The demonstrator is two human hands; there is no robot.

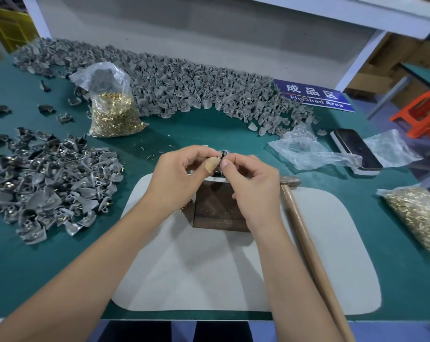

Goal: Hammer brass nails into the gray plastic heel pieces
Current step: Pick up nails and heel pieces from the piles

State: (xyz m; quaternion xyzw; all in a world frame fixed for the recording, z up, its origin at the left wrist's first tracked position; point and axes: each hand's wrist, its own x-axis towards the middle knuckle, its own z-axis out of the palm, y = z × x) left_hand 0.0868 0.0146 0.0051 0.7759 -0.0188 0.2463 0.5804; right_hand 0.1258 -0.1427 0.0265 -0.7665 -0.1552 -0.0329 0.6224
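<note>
A small gray heel piece [224, 154] is held up over the dark metal block [218, 206], near the middle of the worktop [209, 127]. It is pinched between the fingertips of the left hand [181, 174] and the right hand [251, 183], and most of it is hidden by them. A tan plaster is seen on the left thumb. Whether a brass nail is held there too cannot be told. The step in hand looks like getting a nail set into the piece before it is hit. For the next move, the piece would need to be put down on the block, kept steady by one hand, and the hammer [305, 233] would need to be picked up. The hammer is laid just right of the block, with its handle pointing to the near edge, and it is not touched. Block and hammer are set on a pale mat [233, 280] by the near edge. A bag of brass nails [114, 112] is stood toward the far left, and another nail bag [416, 215] is laid at the right edge. A long heap of gray pieces [184, 87] is spread along the far edge. A smaller heap with nails in it [48, 181] is kept at the left edge.
</note>
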